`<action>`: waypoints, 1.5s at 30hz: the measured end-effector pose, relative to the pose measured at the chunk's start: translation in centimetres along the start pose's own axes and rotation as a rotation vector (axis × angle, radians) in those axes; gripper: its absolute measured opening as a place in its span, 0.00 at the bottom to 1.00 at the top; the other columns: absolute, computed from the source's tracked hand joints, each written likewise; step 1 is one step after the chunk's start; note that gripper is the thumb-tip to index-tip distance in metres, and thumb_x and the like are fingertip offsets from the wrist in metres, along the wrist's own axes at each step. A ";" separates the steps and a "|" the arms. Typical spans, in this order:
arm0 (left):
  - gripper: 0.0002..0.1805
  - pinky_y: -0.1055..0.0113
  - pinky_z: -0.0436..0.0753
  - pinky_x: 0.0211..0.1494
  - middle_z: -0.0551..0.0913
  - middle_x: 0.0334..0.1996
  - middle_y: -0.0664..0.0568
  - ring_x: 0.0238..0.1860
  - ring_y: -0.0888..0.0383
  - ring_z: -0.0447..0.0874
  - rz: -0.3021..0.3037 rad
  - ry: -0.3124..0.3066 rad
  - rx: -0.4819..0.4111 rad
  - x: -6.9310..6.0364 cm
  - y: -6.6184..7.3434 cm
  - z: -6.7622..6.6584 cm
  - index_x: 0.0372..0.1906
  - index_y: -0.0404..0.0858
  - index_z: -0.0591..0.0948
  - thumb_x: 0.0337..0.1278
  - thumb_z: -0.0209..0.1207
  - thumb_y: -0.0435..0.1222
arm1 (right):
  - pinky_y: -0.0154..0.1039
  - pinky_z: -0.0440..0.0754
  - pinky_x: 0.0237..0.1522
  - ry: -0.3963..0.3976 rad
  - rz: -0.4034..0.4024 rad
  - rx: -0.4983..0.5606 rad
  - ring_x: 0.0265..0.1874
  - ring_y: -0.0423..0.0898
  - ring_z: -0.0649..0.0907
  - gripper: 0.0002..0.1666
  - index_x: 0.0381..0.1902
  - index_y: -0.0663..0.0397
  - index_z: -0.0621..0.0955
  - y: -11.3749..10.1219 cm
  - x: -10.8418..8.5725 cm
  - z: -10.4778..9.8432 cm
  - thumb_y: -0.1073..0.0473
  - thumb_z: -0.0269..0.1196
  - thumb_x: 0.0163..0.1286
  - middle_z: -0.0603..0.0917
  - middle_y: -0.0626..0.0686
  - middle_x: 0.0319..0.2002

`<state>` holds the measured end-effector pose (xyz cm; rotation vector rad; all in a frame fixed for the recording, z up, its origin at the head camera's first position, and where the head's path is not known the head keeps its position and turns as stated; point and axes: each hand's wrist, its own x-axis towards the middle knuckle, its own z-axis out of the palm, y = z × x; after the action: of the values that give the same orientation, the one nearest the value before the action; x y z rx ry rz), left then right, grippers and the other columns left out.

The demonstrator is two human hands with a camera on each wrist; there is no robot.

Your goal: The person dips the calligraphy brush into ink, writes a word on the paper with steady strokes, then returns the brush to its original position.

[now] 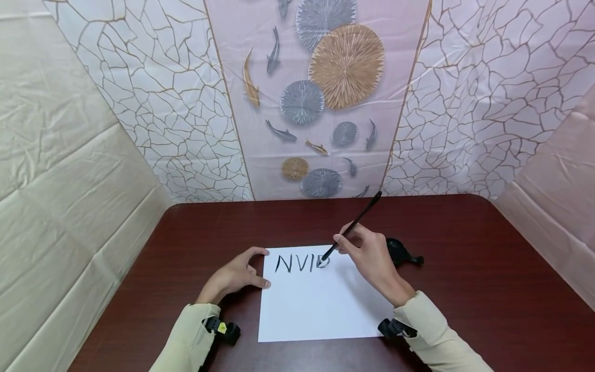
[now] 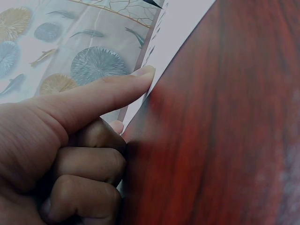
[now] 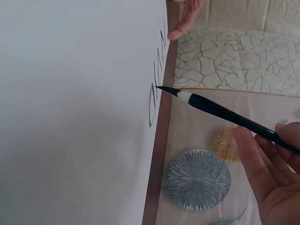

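Note:
My right hand [image 1: 372, 253] holds a black calligraphy brush [image 1: 353, 225] between thumb and fingers, its shaft slanting up to the right. The dark brush tip [image 3: 167, 89] meets the lettering near the top of a white sheet of paper [image 1: 316, 305]. Black letters [image 1: 297, 262] on it read "NVI" followed by a D-like shape, partly covered by the brush in the head view. At the sheet's left edge, my left hand [image 1: 234, 276] presses with outstretched thumb and index finger; the left wrist view shows its other fingers [image 2: 89, 161] folded under.
A dark red-brown wooden table [image 1: 186, 232] carries the sheet. Just behind my right hand lies a black, rounded object with a short spout-like end [image 1: 403, 253], partly hidden. Patterned cloth [image 1: 302, 150] hangs beyond the far table edge, with pale cloth [image 1: 93, 206] along the sides.

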<state>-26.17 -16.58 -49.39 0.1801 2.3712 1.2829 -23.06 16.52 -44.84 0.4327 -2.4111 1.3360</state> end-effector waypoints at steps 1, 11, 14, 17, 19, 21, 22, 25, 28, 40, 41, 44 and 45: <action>0.44 0.67 0.66 0.27 0.66 0.16 0.57 0.18 0.61 0.60 -0.003 -0.003 -0.007 0.2 -0.2 0.0 0.72 0.46 0.72 0.49 0.79 0.34 | 0.34 0.88 0.36 -0.005 0.001 0.005 0.31 0.42 0.90 0.03 0.42 0.54 0.85 0.0 0.0 0.1 0.63 0.70 0.73 0.90 0.51 0.33; 0.43 0.67 0.66 0.27 0.65 0.16 0.57 0.18 0.61 0.60 0.017 -0.002 -0.008 -0.3 0.0 0.0 0.72 0.43 0.71 0.51 0.78 0.33 | 0.37 0.86 0.33 -0.018 0.002 -0.051 0.29 0.39 0.89 0.03 0.41 0.52 0.85 0.1 -0.2 0.3 0.61 0.70 0.73 0.89 0.48 0.31; 0.43 0.66 0.66 0.28 0.65 0.17 0.56 0.19 0.60 0.60 0.015 0.009 -0.012 -0.3 0.2 0.0 0.72 0.43 0.72 0.51 0.78 0.32 | 0.37 0.85 0.32 -0.019 -0.001 -0.082 0.28 0.39 0.88 0.03 0.41 0.52 0.85 0.1 -0.1 0.1 0.60 0.70 0.74 0.89 0.47 0.30; 0.43 0.64 0.66 0.28 0.65 0.17 0.55 0.19 0.59 0.60 0.019 0.020 -0.018 -0.4 0.2 0.1 0.72 0.43 0.73 0.50 0.78 0.32 | 0.36 0.83 0.29 -0.018 0.002 -0.111 0.28 0.40 0.88 0.03 0.41 0.52 0.85 0.1 0.0 -0.2 0.59 0.70 0.74 0.89 0.48 0.30; 0.43 0.64 0.65 0.28 0.65 0.17 0.55 0.20 0.59 0.59 0.019 0.020 -0.020 -0.4 0.2 0.1 0.72 0.43 0.73 0.50 0.79 0.32 | 0.37 0.82 0.29 -0.014 0.005 -0.127 0.28 0.40 0.88 0.03 0.41 0.52 0.85 0.2 0.1 -0.3 0.59 0.69 0.75 0.89 0.48 0.30; 0.43 0.65 0.65 0.28 0.65 0.17 0.55 0.19 0.59 0.59 0.018 0.022 -0.019 -0.3 0.2 0.1 0.72 0.43 0.72 0.51 0.78 0.31 | 0.37 0.81 0.28 -0.008 0.005 -0.139 0.28 0.41 0.89 0.04 0.42 0.52 0.85 0.3 0.2 -0.5 0.59 0.69 0.75 0.89 0.49 0.30; 0.43 0.65 0.65 0.27 0.64 0.16 0.56 0.19 0.59 0.59 0.018 0.020 -0.020 -0.3 0.2 0.2 0.72 0.42 0.72 0.51 0.78 0.31 | 0.37 0.81 0.28 -0.004 0.006 -0.144 0.29 0.41 0.89 0.04 0.42 0.53 0.85 0.3 0.2 -0.6 0.59 0.69 0.75 0.89 0.49 0.30; 0.43 0.66 0.65 0.27 0.64 0.16 0.56 0.18 0.60 0.59 0.017 0.013 -0.019 -0.3 0.3 0.1 0.73 0.42 0.71 0.51 0.77 0.30 | 0.36 0.81 0.28 0.013 0.003 -0.145 0.29 0.43 0.89 0.04 0.42 0.54 0.85 0.4 0.4 -0.9 0.60 0.69 0.74 0.89 0.50 0.31; 0.43 0.66 0.65 0.27 0.64 0.16 0.56 0.18 0.60 0.58 0.016 0.011 -0.022 -0.4 0.4 0.1 0.73 0.42 0.71 0.51 0.77 0.31 | 0.35 0.81 0.28 0.035 -0.008 -0.147 0.30 0.44 0.89 0.04 0.42 0.55 0.85 0.4 0.5 -1.2 0.61 0.70 0.74 0.89 0.51 0.31; 0.42 0.64 0.66 0.29 0.65 0.17 0.55 0.19 0.58 0.60 0.003 0.033 -0.019 -0.3 0.3 0.1 0.72 0.44 0.73 0.50 0.79 0.31 | 0.48 0.89 0.36 0.082 -0.038 -0.179 0.31 0.47 0.90 0.03 0.42 0.58 0.84 0.6 1.0 -2.1 0.63 0.69 0.75 0.90 0.55 0.32; 0.42 0.64 0.66 0.29 0.65 0.17 0.55 0.19 0.59 0.60 0.005 0.033 -0.020 -0.3 0.3 0.1 0.72 0.44 0.73 0.50 0.79 0.31 | 0.48 0.89 0.36 0.081 -0.038 -0.183 0.32 0.47 0.91 0.03 0.42 0.58 0.84 0.6 1.0 -2.1 0.63 0.68 0.75 0.90 0.55 0.33; 0.43 0.64 0.66 0.29 0.65 0.17 0.55 0.19 0.59 0.60 0.014 0.030 -0.023 -0.4 0.3 0.1 0.72 0.43 0.73 0.50 0.79 0.31 | 0.43 0.88 0.33 0.080 -0.040 -0.207 0.32 0.47 0.91 0.03 0.42 0.57 0.85 0.6 0.9 -2.1 0.62 0.68 0.75 0.90 0.53 0.33; 0.43 0.64 0.66 0.29 0.65 0.17 0.55 0.19 0.59 0.60 0.017 0.029 -0.024 -0.4 0.3 0.1 0.72 0.43 0.73 0.50 0.79 0.31 | 0.41 0.86 0.31 0.081 -0.041 -0.216 0.32 0.47 0.90 0.03 0.42 0.56 0.85 0.7 0.9 -2.0 0.62 0.69 0.75 0.90 0.53 0.33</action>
<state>-25.78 -16.44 -49.04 0.1763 2.3822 1.3293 -23.83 18.51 -43.94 0.3600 -2.4314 1.0415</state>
